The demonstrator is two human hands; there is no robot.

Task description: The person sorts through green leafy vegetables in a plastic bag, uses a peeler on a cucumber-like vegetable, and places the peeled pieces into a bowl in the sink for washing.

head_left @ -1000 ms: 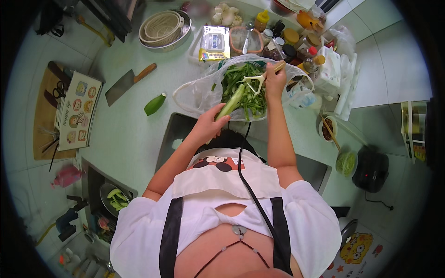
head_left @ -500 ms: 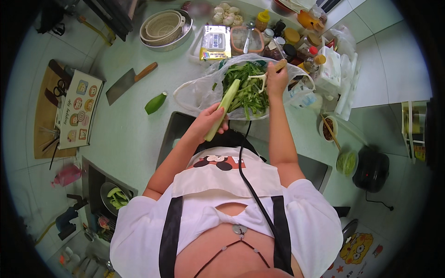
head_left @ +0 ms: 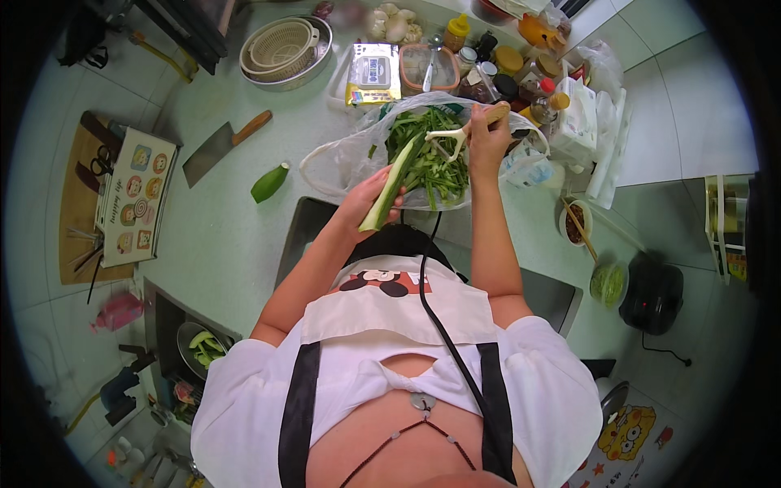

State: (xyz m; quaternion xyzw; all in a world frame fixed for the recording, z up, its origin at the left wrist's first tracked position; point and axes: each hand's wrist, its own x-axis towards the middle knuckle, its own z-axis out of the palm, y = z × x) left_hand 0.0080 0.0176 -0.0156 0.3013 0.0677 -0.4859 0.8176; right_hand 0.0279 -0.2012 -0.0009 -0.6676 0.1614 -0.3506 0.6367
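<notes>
My left hand (head_left: 364, 202) is wrapped round the lower part of a cucumber (head_left: 392, 189), tilted with its far end up and to the right. Its skin is partly gone: a pale strip shows beside a dark green one. In my right hand (head_left: 488, 146) is a peeler (head_left: 447, 135) with a wooden handle and a white forked head, close to the cucumber's far end. Both are over an open clear plastic bag (head_left: 332, 163) heaped with green leafy stalks and peelings (head_left: 443, 177). A short piece of green cucumber (head_left: 269, 184) lies on the counter left of the bag.
A cleaver (head_left: 210, 153) lies on the counter (head_left: 207, 232) at left. Behind the bag stand strainer bowls (head_left: 285, 77), a yellow packet (head_left: 373, 75), a lidded container (head_left: 419, 80) and several jars. A sink (head_left: 294, 244) is before me; a pan (head_left: 189, 332) sits at lower left.
The cucumber has turned in my left hand, so dark green skin now faces up beside the pale strip. My right hand has brought the peeler's head leftward, nearer the cucumber's far end.
</notes>
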